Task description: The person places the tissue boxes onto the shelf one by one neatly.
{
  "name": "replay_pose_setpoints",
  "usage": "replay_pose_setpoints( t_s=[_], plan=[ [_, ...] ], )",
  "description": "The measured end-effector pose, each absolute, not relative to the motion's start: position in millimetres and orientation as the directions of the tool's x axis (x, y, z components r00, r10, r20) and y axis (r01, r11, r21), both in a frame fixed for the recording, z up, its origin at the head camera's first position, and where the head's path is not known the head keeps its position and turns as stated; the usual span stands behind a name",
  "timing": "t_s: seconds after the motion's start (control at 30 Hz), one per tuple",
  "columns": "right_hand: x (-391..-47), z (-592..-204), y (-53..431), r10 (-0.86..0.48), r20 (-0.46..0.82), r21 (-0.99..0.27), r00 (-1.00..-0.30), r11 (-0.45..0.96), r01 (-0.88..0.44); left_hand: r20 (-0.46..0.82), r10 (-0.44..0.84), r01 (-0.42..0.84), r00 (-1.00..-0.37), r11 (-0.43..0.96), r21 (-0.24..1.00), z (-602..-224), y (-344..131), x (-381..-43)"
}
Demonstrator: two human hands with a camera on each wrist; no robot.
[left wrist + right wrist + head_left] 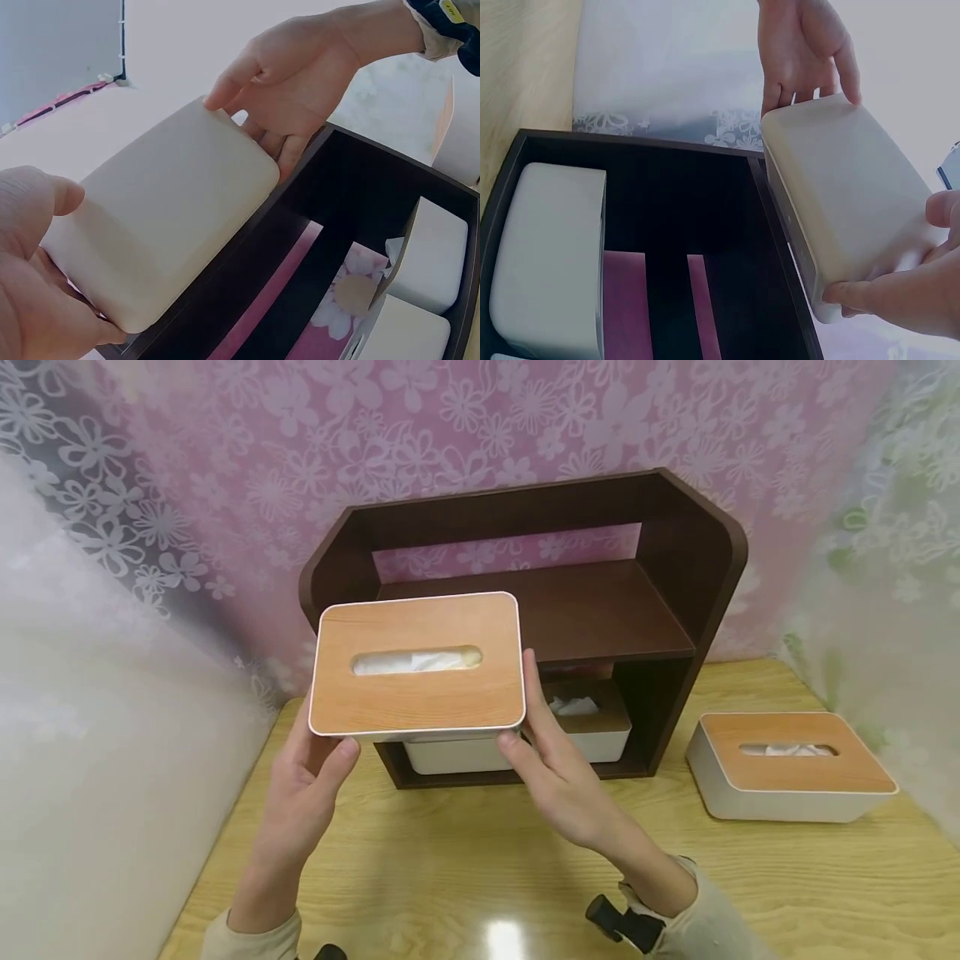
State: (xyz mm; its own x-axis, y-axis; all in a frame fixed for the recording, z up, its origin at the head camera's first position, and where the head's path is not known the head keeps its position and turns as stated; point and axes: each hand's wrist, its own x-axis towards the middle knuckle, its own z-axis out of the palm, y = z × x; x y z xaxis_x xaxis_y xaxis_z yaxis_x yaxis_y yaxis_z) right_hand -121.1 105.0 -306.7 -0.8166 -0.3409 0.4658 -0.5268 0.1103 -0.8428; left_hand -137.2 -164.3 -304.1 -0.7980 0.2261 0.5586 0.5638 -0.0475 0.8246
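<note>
Both hands hold a white tissue box [420,710] with a wood-look lid in front of the shelf's upper level. White tissue shows in its long slot. My left hand [292,802] grips the left end, thumb at the near lower edge; my right hand [562,781] grips the right end the same way. The wrist views show the box's plain white underside [172,202], with fingers and thumbs around both ends. Behind it stands a dark brown two-level shelf [600,610], its upper board partly hidden by the box.
In the shelf's lower level sit white tissue boxes, one with a brown lid [600,722], another [453,757] mostly hidden. A further wood-lidded tissue box [787,806] stands on the wooden table [465,877] at the right. Flower-patterned covering [480,435] rises behind the shelf.
</note>
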Motion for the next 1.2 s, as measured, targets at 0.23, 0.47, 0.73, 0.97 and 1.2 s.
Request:
replay_pose_setpoints(
  t_s=[0.23, 0.47, 0.73, 0.97, 1.2],
  plan=[
    [-126.3, -303.8, 104.6, -0.316, 0.48, -0.844, -0.818, 0.085, -0.529, 0.627, 0.214, 0.617, -0.749, -0.12, 0.777, -304.8, -160.7, -142.6],
    [-133.3, -301.8, 102.6, -0.183, 0.536, -0.842, -0.824, -0.041, -0.538, 0.631, 0.141, 0.599, -0.763, -0.213, 0.772, -310.6, -155.7, -144.0],
    [-140.3, -296.1, 95.7, -0.017, 0.554, -0.832, -0.832, -0.036, -0.553, 0.642, 0.141, 0.598, -0.754, -0.257, 0.759, -310.6, -150.2, -150.3],
    [-148.8, -293.3, 92.0, 0.05, 0.557, -0.828, -0.829, -0.039, -0.559, 0.628, 0.161, 0.589, -0.762, -0.23, 0.774, -307.9, -149.4, -154.7],
    [-151.3, -292.4, 95.5, 0.016, 0.557, -0.831, -0.83, 0.014, -0.557, 0.654, 0.171, 0.641, -0.737, -0.131, 0.756, -305.6, -151.0, -159.9]
  ],
)
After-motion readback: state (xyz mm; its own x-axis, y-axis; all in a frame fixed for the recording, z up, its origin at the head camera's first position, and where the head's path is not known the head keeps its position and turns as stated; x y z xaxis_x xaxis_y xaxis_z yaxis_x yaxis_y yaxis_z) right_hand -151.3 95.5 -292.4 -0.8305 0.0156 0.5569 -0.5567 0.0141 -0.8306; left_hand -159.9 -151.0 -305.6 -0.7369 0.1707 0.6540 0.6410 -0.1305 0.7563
